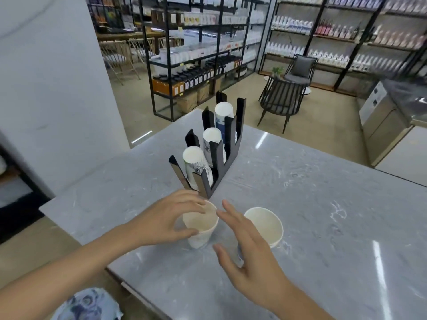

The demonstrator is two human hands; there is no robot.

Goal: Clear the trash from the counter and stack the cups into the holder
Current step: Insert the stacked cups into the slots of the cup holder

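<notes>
Two white paper cups stand upright on the grey marble counter [323, 204]. My left hand [166, 218] wraps around the near cup [201, 224], fingers on its rim and side. My right hand [249, 252] hovers open beside that cup, fingers spread, partly covering the second cup [265, 224] to the right. Just behind them stands a black cup holder [217, 162] with three slots. Each slot holds a stack of white cups lying tilted: front stack [196, 165], middle stack [213, 140], back stack [224, 114].
The counter's left edge and near corner run close to my left forearm. Beyond the counter are black shelving racks with bottles [198, 54], a black chair [282, 98] and a steel cabinet [388, 112] at right. A white pillar [57, 88] rises at left.
</notes>
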